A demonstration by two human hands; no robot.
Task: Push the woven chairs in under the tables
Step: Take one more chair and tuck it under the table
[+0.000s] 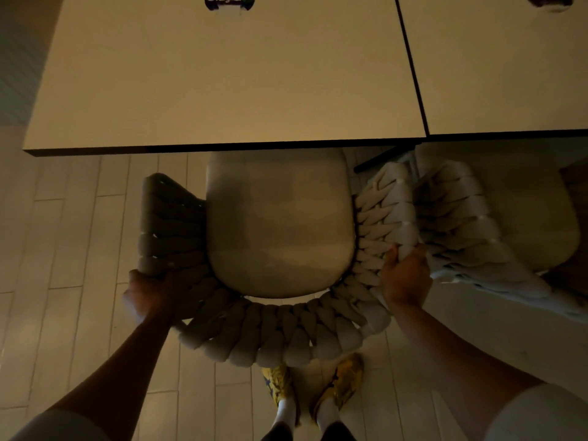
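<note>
A pale plank floor (73, 243) is shown; a woven chair (280, 224) is stood at centre; a second chair (461, 224) at three o'clock; yellow shoes (346, 377) at six; tables (222, 74) at twelve.

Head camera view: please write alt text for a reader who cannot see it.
Seen from above, a person's left hand and right hand grip the two sides of the curved back of a woven chair, whose seat cushion only just reaches under the edge of a pale table. A second woven chair stands close on the right.
</note>
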